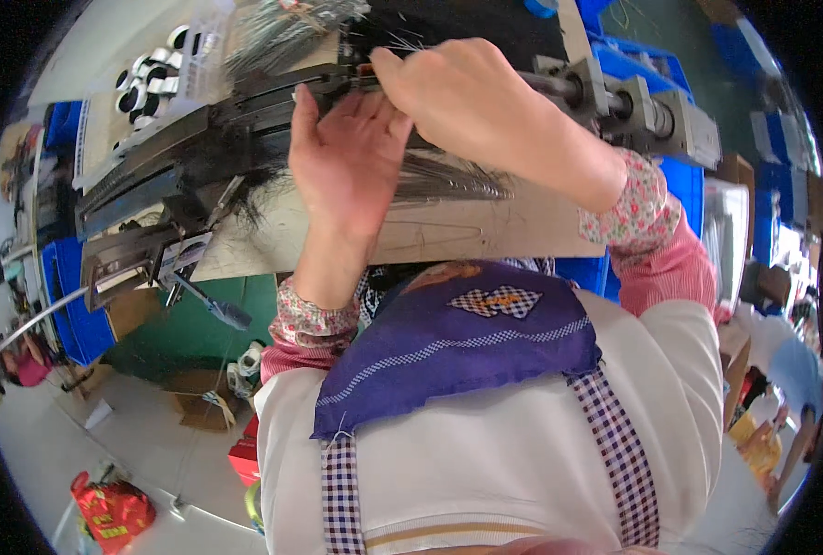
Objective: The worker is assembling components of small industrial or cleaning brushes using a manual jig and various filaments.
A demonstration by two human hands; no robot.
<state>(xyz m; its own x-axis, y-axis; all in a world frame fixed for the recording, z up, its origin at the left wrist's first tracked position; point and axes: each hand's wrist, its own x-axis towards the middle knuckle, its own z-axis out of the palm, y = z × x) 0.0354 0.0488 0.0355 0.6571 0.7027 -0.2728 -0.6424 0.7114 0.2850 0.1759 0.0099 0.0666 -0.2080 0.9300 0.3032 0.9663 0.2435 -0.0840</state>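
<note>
- Hands first: my left hand [351, 162] stands upright against the front of the dark metal machine [199, 148], palm turned away from me, fingers together and nearly straight, tips up at the machine's top rail.
- I cannot tell whether that hand pinches anything; its fingertips are pressed to the rail, just beside the right hand's thumb.
- My right hand [472, 97] comes across from the right of the machine, curled over, thumb and forefinger closed at the rail on what looks like a few thin wires [402, 44]; the grip itself is too small to read surely.
- Thin wires fan out in a flat bundle [458, 180] just right of the left hand, lying on the cardboard sheet [522, 227] in front of the machine.
- A second tuft of wires [287, 32] sits behind the machine, above the left hand.
- Right of the machine, a grey shaft with block-shaped bearings [629, 97] runs out under my right wrist.
- Left of the machine, a tray of black and white rings [153, 79] rests well apart from both hands.
- Nearest me, below the cardboard sheet, a purple checked-trim cloth [458, 347] lies across my chest, with floral cuffs [638, 199] showing at the wrists.
- Blue crates [74, 314] stand low to the left of the machine.
</note>
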